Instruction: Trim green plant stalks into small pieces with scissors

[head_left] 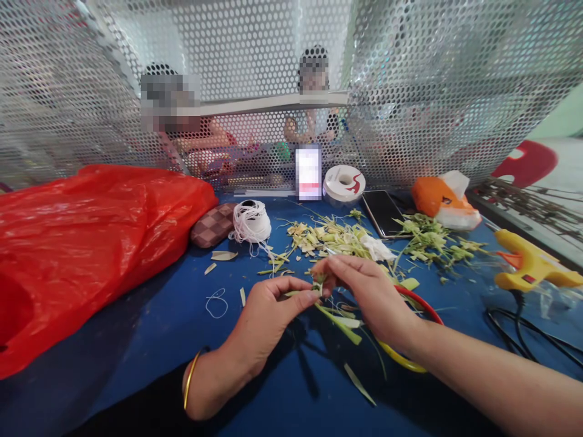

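My left hand (276, 312) is closed in a pinch on a small woven piece of green leaf strips (320, 285). Longer leaf strips (341, 323) trail from it toward the lower right. Close against it, my right hand (362, 288) is also pinched shut; a thin pale tip pokes up by its thumb and forefinger, too small to name. Beneath the right wrist lies a tool with red and yellow handles (403, 358), partly hidden by the hand and forearm. Behind both hands spreads a pile of cut leaf scraps (332, 237).
A red plastic bag (100, 243) covers the left side, beside a checkered pouch (213, 226) and white cord (251, 221). At the back stand a lit phone (308, 173), a ribbon spool (344, 185), a dark phone (385, 213) and tissues (444, 200). A yellow glue gun (531, 261) lies right.
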A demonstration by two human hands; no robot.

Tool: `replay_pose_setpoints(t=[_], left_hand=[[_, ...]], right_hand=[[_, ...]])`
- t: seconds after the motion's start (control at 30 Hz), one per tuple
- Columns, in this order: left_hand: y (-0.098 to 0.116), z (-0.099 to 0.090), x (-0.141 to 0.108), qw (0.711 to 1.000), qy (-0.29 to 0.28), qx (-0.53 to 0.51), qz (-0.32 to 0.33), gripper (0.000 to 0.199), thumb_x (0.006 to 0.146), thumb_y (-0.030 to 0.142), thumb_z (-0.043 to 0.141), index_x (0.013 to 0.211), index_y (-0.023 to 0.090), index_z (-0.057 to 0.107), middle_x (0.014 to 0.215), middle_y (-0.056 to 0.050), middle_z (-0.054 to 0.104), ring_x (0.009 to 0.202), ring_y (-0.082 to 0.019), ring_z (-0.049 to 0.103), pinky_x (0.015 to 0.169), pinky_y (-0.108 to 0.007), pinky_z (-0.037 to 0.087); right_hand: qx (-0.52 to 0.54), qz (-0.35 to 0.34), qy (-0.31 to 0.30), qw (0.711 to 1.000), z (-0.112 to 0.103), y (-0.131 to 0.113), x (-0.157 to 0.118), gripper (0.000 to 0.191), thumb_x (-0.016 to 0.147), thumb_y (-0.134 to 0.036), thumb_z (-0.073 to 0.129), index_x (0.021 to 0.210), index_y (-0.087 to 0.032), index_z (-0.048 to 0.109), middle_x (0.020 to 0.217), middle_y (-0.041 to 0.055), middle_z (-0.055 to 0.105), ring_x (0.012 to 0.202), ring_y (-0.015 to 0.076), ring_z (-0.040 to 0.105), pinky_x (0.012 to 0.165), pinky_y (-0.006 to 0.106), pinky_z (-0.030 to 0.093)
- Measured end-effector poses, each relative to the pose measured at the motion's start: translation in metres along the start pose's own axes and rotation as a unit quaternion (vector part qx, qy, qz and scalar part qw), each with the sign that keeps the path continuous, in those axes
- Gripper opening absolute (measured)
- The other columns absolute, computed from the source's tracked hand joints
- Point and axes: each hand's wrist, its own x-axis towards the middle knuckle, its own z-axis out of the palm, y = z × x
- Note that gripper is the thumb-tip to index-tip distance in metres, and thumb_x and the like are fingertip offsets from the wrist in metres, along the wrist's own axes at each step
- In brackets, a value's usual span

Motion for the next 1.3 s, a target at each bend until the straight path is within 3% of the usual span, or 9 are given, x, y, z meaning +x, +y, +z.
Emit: replay_pose_setpoints(t=[0.1,0.2,0.43,0.6,0.73,0.83,0.93,1.1,1.3], left_hand=[[0.001,0.0,0.0,0.998,0.016,-0.052,-0.026,0.027,0.066,0.033,0.079,0.085,0.016,0.071,0.068,0.001,0.067,0.06,-0.009,0.054,0.06,-0.021,0.037],[0.002,0.0,0.0,0.995,0.035,-0.089,-0.02,0.032,0.066,0.033,0.08,0.09,0.016,0.066,0.066,0.001,0.067,0.061,-0.009,0.057,0.062,-0.02,0.039],[0.001,-0.003,0.001,0.989,0.014,-0.146,-0.011,0.025,0.069,0.03,0.079,0.082,0.014,0.065,0.065,0.001,0.067,0.059,-0.008,0.059,0.061,-0.018,0.043],[0.002,-0.005,0.004,0.95,0.017,-0.295,-0.098,0.016,0.073,0.027,0.076,0.076,0.014,0.067,0.06,0.001,0.064,0.051,-0.007,0.056,0.057,-0.019,0.047],[0.005,-0.004,0.005,0.928,0.046,-0.333,-0.161,0.011,0.077,0.023,0.072,0.074,0.013,0.067,0.055,0.001,0.061,0.046,-0.008,0.053,0.054,-0.021,0.049],[0.003,-0.003,0.004,0.933,0.007,-0.328,-0.145,0.014,0.073,0.025,0.076,0.075,0.013,0.069,0.057,0.001,0.062,0.048,-0.007,0.053,0.054,-0.02,0.048],[-0.001,-0.002,0.002,0.94,-0.023,-0.317,-0.12,0.019,0.07,0.028,0.08,0.077,0.013,0.07,0.062,0.0,0.064,0.054,-0.007,0.056,0.056,-0.018,0.047],[0.001,-0.004,0.0,0.952,-0.042,-0.287,-0.1,0.026,0.072,0.028,0.078,0.093,0.013,0.072,0.07,-0.004,0.07,0.058,-0.009,0.061,0.06,-0.019,0.048],[0.007,-0.004,-0.002,0.988,0.029,-0.151,-0.018,0.032,0.074,0.024,0.074,0.103,0.013,0.068,0.075,-0.006,0.074,0.061,-0.012,0.064,0.065,-0.023,0.049]], right_hand=[[0.007,-0.029,0.07,0.997,-0.005,-0.003,0.004,0.03,0.086,-0.043,0.057,0.099,-0.019,0.068,0.087,0.0038,0.069,0.067,0.0135,0.061,0.073,0.032,0.05],[-0.051,-0.098,0.121,0.987,-0.008,-0.005,0.004,0.019,0.083,-0.033,0.062,0.095,-0.02,0.067,0.081,0.0017,0.066,0.067,0.014,0.06,0.07,0.031,0.05],[-0.229,-0.235,-0.031,0.944,-0.006,-0.005,-0.002,0.021,0.082,-0.016,0.06,0.098,-0.024,0.071,0.107,0.0042,0.067,0.106,0.0199,0.06,0.093,0.034,0.047],[-0.215,-0.275,0.048,0.936,-0.012,-0.008,0.0,0.02,0.092,-0.024,0.053,0.104,-0.025,0.068,0.107,0.0042,0.068,0.103,0.0192,0.062,0.09,0.035,0.048],[-0.32,-0.376,0.028,0.869,-0.014,-0.008,0.001,0.022,0.084,-0.027,0.068,0.105,-0.023,0.067,0.106,0.007,0.069,0.102,0.0233,0.062,0.089,0.039,0.048],[-0.403,-0.434,0.019,0.806,-0.013,-0.007,-0.002,0.016,0.084,-0.021,0.067,0.1,-0.024,0.068,0.097,0.005,0.072,0.098,0.0232,0.064,0.09,0.042,0.044],[-0.443,-0.436,0.026,0.783,-0.012,-0.005,-0.004,0.013,0.088,-0.017,0.061,0.091,-0.027,0.069,0.088,0.0008,0.073,0.092,0.0213,0.066,0.096,0.044,0.039],[-0.429,-0.37,-0.016,0.824,-0.012,0.0,0.001,0.019,0.088,-0.016,0.055,0.089,-0.028,0.07,0.091,0.0023,0.073,0.091,0.0221,0.066,0.099,0.046,0.038],[-0.202,-0.16,0.029,0.966,-0.013,-0.006,0.006,0.019,0.085,-0.028,0.058,0.097,-0.024,0.072,0.103,0.0067,0.072,0.099,0.0245,0.063,0.089,0.042,0.047]])
